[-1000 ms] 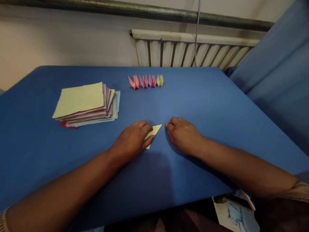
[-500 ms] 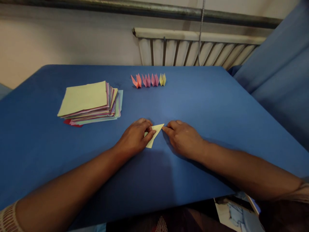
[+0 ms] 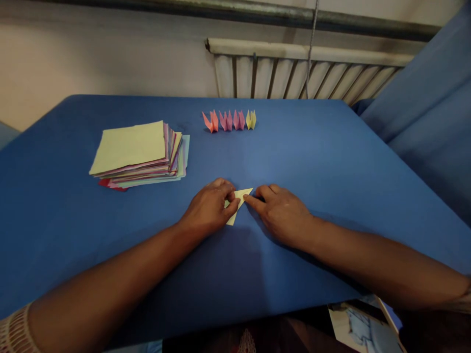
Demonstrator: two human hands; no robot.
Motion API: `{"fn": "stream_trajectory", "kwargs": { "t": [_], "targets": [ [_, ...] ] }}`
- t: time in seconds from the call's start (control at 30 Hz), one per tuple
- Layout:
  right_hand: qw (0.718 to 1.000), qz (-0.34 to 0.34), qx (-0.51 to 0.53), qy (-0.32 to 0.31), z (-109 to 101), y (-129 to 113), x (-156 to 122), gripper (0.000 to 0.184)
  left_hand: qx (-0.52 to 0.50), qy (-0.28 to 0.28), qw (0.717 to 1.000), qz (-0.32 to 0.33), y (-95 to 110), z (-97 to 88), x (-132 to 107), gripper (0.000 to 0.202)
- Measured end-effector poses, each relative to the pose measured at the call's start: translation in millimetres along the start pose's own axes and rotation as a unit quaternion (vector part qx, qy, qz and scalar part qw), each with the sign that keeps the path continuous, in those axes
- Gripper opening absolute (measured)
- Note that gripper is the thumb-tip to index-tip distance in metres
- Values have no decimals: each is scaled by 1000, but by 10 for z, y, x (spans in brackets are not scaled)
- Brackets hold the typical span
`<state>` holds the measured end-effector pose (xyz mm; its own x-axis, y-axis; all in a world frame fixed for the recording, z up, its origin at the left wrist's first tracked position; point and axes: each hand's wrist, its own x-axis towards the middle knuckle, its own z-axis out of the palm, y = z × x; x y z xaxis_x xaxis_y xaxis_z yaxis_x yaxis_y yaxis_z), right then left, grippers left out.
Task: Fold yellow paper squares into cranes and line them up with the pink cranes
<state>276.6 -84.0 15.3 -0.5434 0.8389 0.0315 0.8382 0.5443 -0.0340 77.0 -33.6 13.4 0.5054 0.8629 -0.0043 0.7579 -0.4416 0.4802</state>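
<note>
A small pale-yellow piece of folded paper [image 3: 243,192] lies on the blue table, a pointed corner aimed to the upper right. My left hand [image 3: 209,206] is closed over its left part, thumb and fingers holding it down and hiding some of it. From the other side, my right hand [image 3: 283,212] has curled fingers, and its foremost fingertip presses on the slanted right edge of the paper. Whether the right fingers also pinch beneath that edge is hard to see.
A thick stack of coloured paper [image 3: 128,147] sits to the left, yellow on top. Farther back stand several small folded paper figures, orange [image 3: 211,122], pink [image 3: 239,120] and yellow [image 3: 250,120]. A radiator [image 3: 279,51] is behind the blue table [image 3: 312,147]; a blue curtain [image 3: 427,98] hangs right.
My right fingertip has moved a little left and down from the paper's point onto its slanted edge. The left thumb has shifted slightly on the paper. The view has moved slightly.
</note>
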Motion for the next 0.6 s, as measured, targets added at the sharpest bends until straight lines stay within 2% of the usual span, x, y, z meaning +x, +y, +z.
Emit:
{"fn": "stream_trajectory", "kwargs": {
  "t": [0.37,0.6],
  "targets": [
    [1000,0,8,8,19,22,-10,39,5,1,1000,-4,-6,13,5,14],
    [1000,-6,22,-9,-23,52,-11,41,0,0,1000,-2,-4,12,9,14]
  ]
}}
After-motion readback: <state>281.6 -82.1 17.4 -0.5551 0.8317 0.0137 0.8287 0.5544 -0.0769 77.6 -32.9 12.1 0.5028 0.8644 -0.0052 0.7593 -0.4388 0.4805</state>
